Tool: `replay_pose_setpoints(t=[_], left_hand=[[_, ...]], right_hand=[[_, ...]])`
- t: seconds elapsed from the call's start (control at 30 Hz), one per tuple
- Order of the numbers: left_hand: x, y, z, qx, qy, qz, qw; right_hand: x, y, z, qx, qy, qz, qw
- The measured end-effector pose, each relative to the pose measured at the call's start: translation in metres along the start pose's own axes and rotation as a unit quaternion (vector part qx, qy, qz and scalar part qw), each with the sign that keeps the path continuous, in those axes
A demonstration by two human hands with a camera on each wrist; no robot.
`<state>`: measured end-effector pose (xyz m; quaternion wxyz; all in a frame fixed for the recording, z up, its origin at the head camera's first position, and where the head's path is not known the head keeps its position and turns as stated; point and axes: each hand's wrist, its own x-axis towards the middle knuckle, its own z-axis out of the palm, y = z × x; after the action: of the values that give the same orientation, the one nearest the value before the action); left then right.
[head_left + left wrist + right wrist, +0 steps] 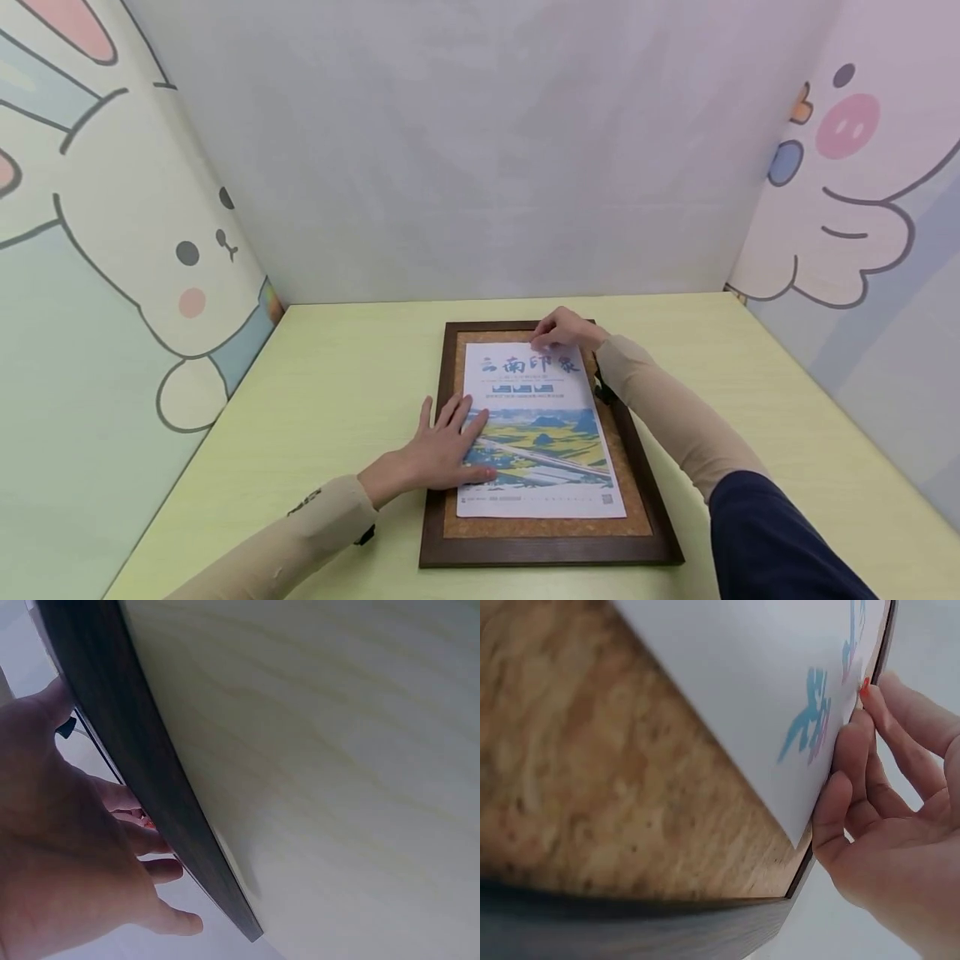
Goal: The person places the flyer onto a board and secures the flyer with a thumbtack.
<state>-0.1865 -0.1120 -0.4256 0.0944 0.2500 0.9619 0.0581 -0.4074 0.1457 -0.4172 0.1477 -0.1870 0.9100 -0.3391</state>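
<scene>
A white poster (525,462) with blue lettering and a printed green and blue landscape lies on a cork board (637,527) in a dark brown frame (547,552). My left hand (438,457) rests with fingers spread across the poster's left edge and the frame's left side. At the poster's top edge, my right hand (566,328) pinches a small red push pin (865,687) between thumb and forefinger. Its other fingers curl down onto the paper. The pin's point is hidden. Bare cork shows around the poster.
The board lies on a pale yellow-green table (352,367). Behind it rises a plain grey wall (480,167). Side walls carry a cartoon rabbit (142,217) on the left and a pink-nosed cartoon animal (862,183) on the right.
</scene>
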Motion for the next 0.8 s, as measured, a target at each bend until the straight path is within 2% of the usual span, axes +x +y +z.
replay_pose_setpoints(t=[0.17, 0.63, 0.8], left_hand=[[0.0009, -0.0011, 0.0011, 0.006, 0.001, 0.0, 1.0], [0.0002, 0.0006, 0.0018, 0.015, 0.0, 0.002, 0.9999], [0.0019, 0.0001, -0.0006, 0.01, 0.0, 0.005, 0.9999]], right_hand=[[0.0042, 0.0025, 0.0003, -0.002, 0.017, 0.008, 1.0], [0.0029, -0.0032, 0.0061, -0.02, 0.024, 0.024, 0.999], [0.003, -0.0034, 0.0085, -0.025, 0.03, 0.017, 0.999]])
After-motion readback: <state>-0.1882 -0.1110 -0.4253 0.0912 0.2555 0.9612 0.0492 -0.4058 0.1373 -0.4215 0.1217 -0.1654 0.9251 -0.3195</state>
